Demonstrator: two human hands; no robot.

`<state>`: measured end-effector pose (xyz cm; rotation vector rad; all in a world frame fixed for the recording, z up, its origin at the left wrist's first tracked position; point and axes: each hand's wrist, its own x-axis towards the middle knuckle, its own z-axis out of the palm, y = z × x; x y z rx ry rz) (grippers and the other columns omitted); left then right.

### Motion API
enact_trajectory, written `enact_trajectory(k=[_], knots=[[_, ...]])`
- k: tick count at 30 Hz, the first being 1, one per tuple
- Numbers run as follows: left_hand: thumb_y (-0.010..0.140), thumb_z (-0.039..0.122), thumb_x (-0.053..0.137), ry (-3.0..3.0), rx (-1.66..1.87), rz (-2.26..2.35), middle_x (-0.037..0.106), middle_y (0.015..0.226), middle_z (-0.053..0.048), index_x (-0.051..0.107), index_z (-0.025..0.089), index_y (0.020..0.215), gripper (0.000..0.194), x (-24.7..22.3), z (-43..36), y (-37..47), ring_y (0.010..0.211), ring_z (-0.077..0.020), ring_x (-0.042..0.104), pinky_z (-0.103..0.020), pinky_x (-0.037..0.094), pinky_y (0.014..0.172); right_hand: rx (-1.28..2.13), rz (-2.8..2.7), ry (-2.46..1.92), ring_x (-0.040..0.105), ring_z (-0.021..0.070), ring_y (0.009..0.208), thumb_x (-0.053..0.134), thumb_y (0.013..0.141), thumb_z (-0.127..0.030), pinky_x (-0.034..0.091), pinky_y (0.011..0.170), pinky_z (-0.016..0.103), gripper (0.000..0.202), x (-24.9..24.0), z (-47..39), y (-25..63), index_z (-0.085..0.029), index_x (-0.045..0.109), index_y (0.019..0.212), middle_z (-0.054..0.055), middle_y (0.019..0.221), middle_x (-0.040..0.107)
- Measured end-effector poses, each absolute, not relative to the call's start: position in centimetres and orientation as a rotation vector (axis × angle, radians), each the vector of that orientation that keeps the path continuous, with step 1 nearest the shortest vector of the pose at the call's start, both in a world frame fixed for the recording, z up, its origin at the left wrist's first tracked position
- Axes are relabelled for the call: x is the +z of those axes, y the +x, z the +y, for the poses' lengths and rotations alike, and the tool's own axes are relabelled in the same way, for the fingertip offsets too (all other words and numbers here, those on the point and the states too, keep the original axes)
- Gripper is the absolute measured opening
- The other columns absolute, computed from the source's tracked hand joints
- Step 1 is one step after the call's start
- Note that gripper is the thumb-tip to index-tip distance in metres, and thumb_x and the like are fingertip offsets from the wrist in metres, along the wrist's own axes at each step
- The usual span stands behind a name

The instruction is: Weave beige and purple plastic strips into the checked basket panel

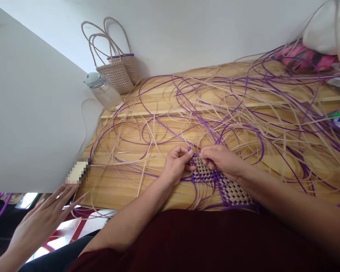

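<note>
A small woven panel of beige and purple plastic strips lies near the table's front edge, just ahead of my body. Its lower right section continues under my right forearm. My left hand pinches the panel's upper left corner between thumb and fingers, beside a purple strip end. At the top edge, my right hand is closed, its fingers curled in; what they grip is hidden. Loose purple strips and beige strips fan out from the panel beyond both hands.
Tangled strips cover much of the wooden table. At the back left stand woven bags and a bottle. Another person's hand reaches to a blurred phone-like object on the left edge. Plastic bags fill the back right.
</note>
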<state>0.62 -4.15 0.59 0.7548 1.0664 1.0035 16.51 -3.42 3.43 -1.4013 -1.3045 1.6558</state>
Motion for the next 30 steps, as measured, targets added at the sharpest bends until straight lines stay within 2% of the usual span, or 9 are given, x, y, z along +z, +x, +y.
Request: enact_trajectory(k=[6,11,14,17,19,21,23,25,30], knots=[[0.063,0.043,0.083,0.788,1.025,1.102,0.05,0.061,0.006,0.051,0.015,0.074,0.044,-0.2,-3.9,0.9,0.049,-0.0042,0.048,-0.019,0.054,0.046,1.516,-1.412,-1.469,0.031,0.0069,0.043,0.051,0.064,-0.031,0.021,0.045,0.024,0.021,2.3,-3.9,17.3,-0.018,0.048,0.048,-0.004,0.044,0.04],[0.071,0.038,0.077,0.855,0.968,1.076,0.053,0.063,0.004,0.05,0.015,0.077,0.035,-0.3,-3.9,0.8,0.051,-0.0059,0.052,-0.02,0.055,0.046,1.443,-1.511,-1.49,0.04,0.0098,0.047,0.051,0.078,-0.036,0.032,0.049,0.026,0.028,2.1,-4.5,18.1,-0.018,0.052,0.056,-0.001,0.05,0.049],[0.078,0.03,0.071,0.879,0.947,1.075,0.053,0.061,0.005,0.047,0.016,0.077,0.027,-0.2,-3.9,0.7,0.049,-0.0062,0.052,-0.019,0.054,0.043,0.9,-1.811,-1.505,0.061,0.0182,0.074,0.052,0.088,-0.04,0.046,0.071,0.033,0.026,2.6,-6.0,18.5,-0.017,0.064,0.083,0.006,0.082,0.068],[0.083,0.02,0.064,0.889,0.948,1.09,0.051,0.06,0.006,0.047,0.016,0.075,0.019,-0.2,-3.9,0.8,0.047,-0.0054,0.051,-0.019,0.054,0.043,0.196,-2.085,-1.331,0.057,0.0282,0.112,0.066,0.083,-0.044,0.042,0.097,0.043,0.039,3.3,-8.1,18.9,-0.017,0.061,0.111,0.013,0.12,0.063],[0.084,0.018,0.062,0.896,0.948,1.1,0.05,0.058,0.006,0.047,0.015,0.074,0.018,-0.1,-3.9,0.9,0.045,-0.0047,0.051,-0.018,0.053,0.042,0.031,-2.318,-1.274,0.056,0.0305,0.111,0.074,0.079,-0.043,0.041,0.098,0.046,0.039,3.5,-9.2,18.9,-0.018,0.061,0.105,0.012,0.114,0.064],[0.084,0.017,0.063,0.892,0.953,1.113,0.05,0.057,0.007,0.047,0.015,0.074,0.018,-0.2,-3.8,1.0,0.043,-0.0047,0.051,-0.017,0.051,0.04,0.035,-2.515,-1.288,0.058,0.0278,0.099,0.072,0.082,-0.035,0.043,0.091,0.043,0.022,3.4,-9.9,18.8,-0.019,0.062,0.093,0.009,0.097,0.065],[0.084,0.015,0.064,0.876,0.959,1.122,0.05,0.056,0.007,0.048,0.015,0.073,0.019,-0.2,-3.8,1.0,0.042,-0.0052,0.053,-0.016,0.05,0.039,0.102,-2.596,-1.292,0.057,0.023,0.089,0.062,0.089,-0.023,0.045,0.084,0.038,0.006,3.4,-10.2,18.7,-0.018,0.06,0.086,0.007,0.088,0.063],[0.083,0.013,0.065,0.846,0.966,1.12,0.051,0.056,0.007,0.048,0.015,0.073,0.02,-0.1,-3.7,1.0,0.042,-0.0056,0.054,-0.015,0.05,0.04,0.153,-2.598,-1.282,0.057,0.0188,0.081,0.05,0.093,-0.014,0.046,0.078,0.032,0.012,3.6,-10.3,18.5,-0.018,0.06,0.087,0.006,0.086,0.061],[0.077,0.014,0.074,0.808,0.961,1.115,0.055,0.054,0.006,0.05,0.015,0.072,0.024,-0.1,-3.7,0.9,0.041,-0.007,0.057,-0.016,0.049,0.041,0.048,-2.735,-1.188,0.058,0.0206,0.08,0.051,0.095,-0.021,0.046,0.073,0.032,0.011,6.2,-9.7,18.4,-0.017,0.06,0.092,0.007,0.085,0.061]])
